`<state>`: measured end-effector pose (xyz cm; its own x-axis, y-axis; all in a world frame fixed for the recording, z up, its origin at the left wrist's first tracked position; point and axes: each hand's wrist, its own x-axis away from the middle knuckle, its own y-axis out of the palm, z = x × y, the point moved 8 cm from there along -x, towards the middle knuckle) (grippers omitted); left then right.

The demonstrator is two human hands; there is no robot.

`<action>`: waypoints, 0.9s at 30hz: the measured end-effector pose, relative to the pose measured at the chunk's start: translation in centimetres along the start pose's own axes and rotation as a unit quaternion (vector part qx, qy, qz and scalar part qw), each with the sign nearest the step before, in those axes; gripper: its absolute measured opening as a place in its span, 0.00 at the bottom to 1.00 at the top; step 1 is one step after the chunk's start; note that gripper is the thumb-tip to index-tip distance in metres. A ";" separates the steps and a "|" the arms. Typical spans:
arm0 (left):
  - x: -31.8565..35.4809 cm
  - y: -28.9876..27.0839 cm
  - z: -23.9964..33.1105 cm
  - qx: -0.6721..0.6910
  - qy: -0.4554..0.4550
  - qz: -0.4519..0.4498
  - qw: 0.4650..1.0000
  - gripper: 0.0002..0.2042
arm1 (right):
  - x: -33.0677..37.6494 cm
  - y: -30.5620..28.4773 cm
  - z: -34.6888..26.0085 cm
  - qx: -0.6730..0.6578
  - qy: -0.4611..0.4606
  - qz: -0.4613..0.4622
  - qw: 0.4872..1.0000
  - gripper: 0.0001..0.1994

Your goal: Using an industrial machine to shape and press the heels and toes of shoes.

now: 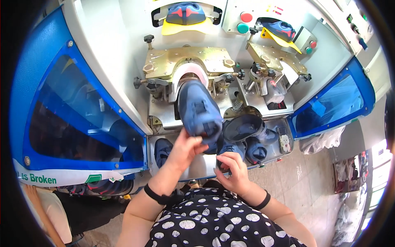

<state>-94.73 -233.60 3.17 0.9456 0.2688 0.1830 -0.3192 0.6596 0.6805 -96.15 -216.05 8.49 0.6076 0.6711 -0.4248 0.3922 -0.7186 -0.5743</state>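
Note:
My left hand (187, 150) grips a blue shoe upper (200, 109) by its heel end. The upper's toe points away from me, into the pale curved mould (189, 73) of the left machine station. It hides part of that mould. Lower and to the right, my right hand (234, 173) is half curled, with thumb and fingers apart and nothing visible between them. Beside it, in the metal tray (196, 168), are several more blue shoe pieces, among them one upper (257, 152) on the right and another (163, 151) on the left.
Above, formed uppers sit on yellow-edged holders (187, 27). A red button (246, 17) and a green button (242, 28) are between the stations. Blue-framed side panels (82, 111) flank the machine. A phone (284, 140) lies at the tray's right end. Another person's arm (39, 210) shows lower left.

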 end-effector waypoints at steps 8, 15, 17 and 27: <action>3.6 3.5 -1.1 -0.094 0.074 -0.191 0.974 0.37 | -0.4 -1.3 -1.7 0.171 -0.212 0.072 0.959 0.22; 3.2 2.7 2.3 0.050 0.067 -0.117 0.990 0.18 | 2.5 -2.1 0.6 0.211 -0.201 0.071 0.954 0.15; 2.6 3.1 1.7 -0.015 0.038 -0.086 0.995 0.20 | 3.0 -4.7 1.9 0.198 -0.170 0.125 0.957 0.16; 3.8 -1.5 1.7 -0.090 -0.040 -0.044 0.994 0.15 | 9.8 -24.0 21.6 0.402 0.303 0.287 0.815 0.17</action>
<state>-90.51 -234.73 4.05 0.9698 0.1530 0.1898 -0.2349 0.7946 0.5598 -114.53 -188.32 2.98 0.8566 -0.1214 -0.5015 -0.5081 -0.3677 -0.7789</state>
